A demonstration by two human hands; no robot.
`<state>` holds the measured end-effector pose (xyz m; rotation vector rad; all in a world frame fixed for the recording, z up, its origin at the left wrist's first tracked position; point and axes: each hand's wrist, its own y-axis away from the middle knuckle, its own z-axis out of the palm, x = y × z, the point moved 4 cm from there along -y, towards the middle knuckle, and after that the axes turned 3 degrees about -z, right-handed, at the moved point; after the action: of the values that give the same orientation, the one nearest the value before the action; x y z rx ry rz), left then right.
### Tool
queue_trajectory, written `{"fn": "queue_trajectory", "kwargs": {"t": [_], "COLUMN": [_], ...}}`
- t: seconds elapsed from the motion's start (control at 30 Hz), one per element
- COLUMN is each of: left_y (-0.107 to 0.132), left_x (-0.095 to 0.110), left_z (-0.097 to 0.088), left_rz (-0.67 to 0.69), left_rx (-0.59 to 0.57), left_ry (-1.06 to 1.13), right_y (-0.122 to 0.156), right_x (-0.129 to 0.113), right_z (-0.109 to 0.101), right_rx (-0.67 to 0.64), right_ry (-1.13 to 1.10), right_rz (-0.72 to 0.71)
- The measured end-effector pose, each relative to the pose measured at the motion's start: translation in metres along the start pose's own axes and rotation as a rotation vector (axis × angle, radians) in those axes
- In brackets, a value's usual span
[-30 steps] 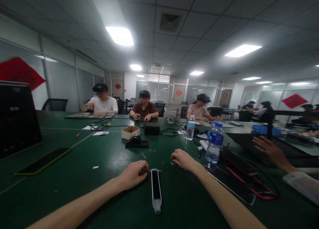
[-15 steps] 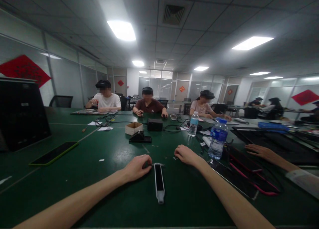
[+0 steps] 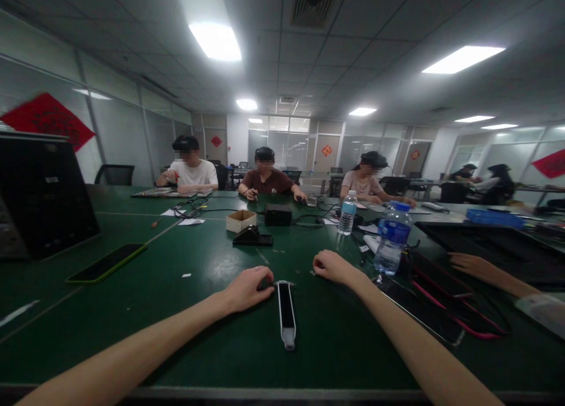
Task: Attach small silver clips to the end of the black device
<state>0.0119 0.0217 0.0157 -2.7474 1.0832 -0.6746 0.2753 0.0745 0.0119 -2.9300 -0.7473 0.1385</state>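
Taking the slim white-edged device as the centre of our clock, with twelve pointing away from us, we see it lying on the green counter, dark face up, pale end toward six. Our left hand rests at ten o'clock, just beside the device's far end; its grip is loosely curled, thumb and forefinger partly apart, and we cannot tell whether it touches the thin rod there. Our right hand rests between one and two, its grip curled downward beside some tiny bits; we cannot tell whether it pinches any. Toward eleven we have an open cardboard box and, nearer us, a black stand; at twelve sits a black box. A smaller water bottle stands upright at one, a larger blue-capped bottle at two. A green-edged phone lies between nine and ten, well apart from our left hand, and a co-worker's hand shows between two and three
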Motion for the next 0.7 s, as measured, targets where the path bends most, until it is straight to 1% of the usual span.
{"fn": "queue_trajectory", "kwargs": {"t": [0.3, 0.47, 0.6, 0.7], "left_y": [-0.0007, -0.0009, -0.0012, -0.0006], "left_x": [0.0010, 0.0020, 0.0011, 0.0013], "left_z": [-0.0004, -0.0008, -0.0005, -0.0010], "left_rz": [0.007, 0.011, 0.002, 0.000], "left_rx": [-0.005, 0.002, 0.005, -0.002], "left_ry": [-0.003, -0.011, -0.015, -0.004], "right_y": [-0.0004, 0.0004, 0.0008, 0.0026], "right_x": [0.0024, 0.0043, 0.0021, -0.0023], "right_z": [0.0027, 0.0037, 0.0008, -0.0052], "right_rx": [0.011, 0.023, 0.047, 0.090], "right_ry": [-0.029, -0.068, -0.031, -0.014], "right_rz": [0.012, 0.051, 0.063, 0.086]}}
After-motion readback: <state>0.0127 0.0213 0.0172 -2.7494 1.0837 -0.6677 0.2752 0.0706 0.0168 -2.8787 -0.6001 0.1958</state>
